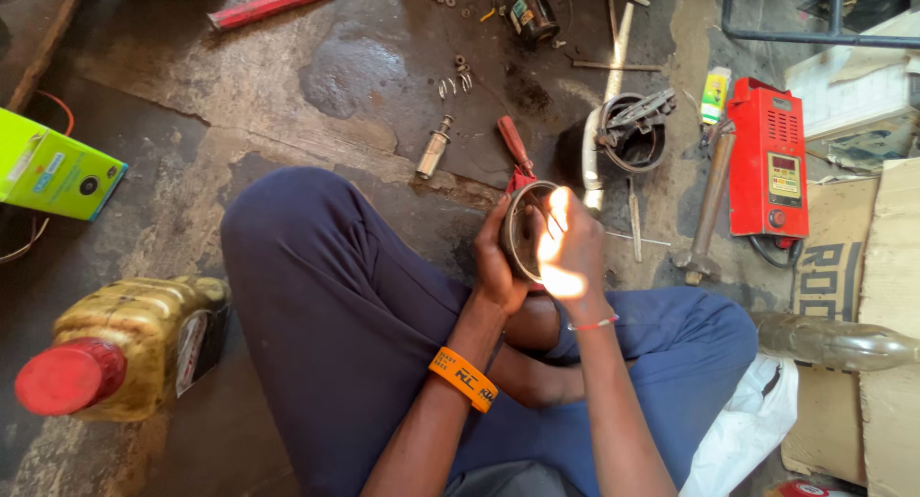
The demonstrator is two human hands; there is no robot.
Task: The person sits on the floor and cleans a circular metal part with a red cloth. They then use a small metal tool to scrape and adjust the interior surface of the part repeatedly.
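I am cupping a rigid, likely heavy, oily round metal housing [525, 231] in my left grip [495, 262], closed around its rim, while my right grip [567, 248] is resting fingers loosely curled across its open face.

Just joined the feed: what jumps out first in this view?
At centre, the left hand cups a round metal housing while the sunlit right hand covers its open face. A red meter box lies on the oily floor at right. A yellowish oil jug with a red cap sits at lower left, a bright green carton above it.
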